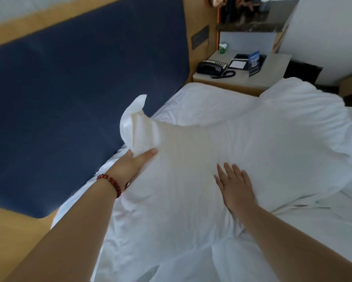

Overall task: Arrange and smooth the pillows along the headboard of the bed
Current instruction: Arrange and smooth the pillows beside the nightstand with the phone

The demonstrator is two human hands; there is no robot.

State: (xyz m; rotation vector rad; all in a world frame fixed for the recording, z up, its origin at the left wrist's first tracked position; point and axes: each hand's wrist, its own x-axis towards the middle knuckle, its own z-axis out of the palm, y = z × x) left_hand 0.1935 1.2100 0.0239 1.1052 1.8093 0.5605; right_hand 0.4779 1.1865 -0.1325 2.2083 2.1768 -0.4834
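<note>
- Forearms are seen reaching in from the bottom edge; a bracelet (112,183) is worn on the left wrist.
- Left hand (138,161) is clamped on the near-left edge of the pillow (181,155): thumb laid on top, fingers hidden beneath.
- Right hand (235,186) is laid flat on the pillow's top, fingers straight and spread, nothing gripped.
- Pillow is found on the sheet (201,102), just beside the headboard (79,88), one corner lifted and crumpled in front of the blue panel; whether contact is made cannot be told.
- A second white bulk (297,123) is noted to the right; pillow or duvet cannot be told.
- Nightstand (272,64) with phone (211,68) is seen beyond the bed.
- Progress is judged early to middle: the pillow is placed near the headboard but is not yet squared or smoothed, and creases are visible. Flattening the raised corner and setting any further pillow are judged as left to do.
</note>
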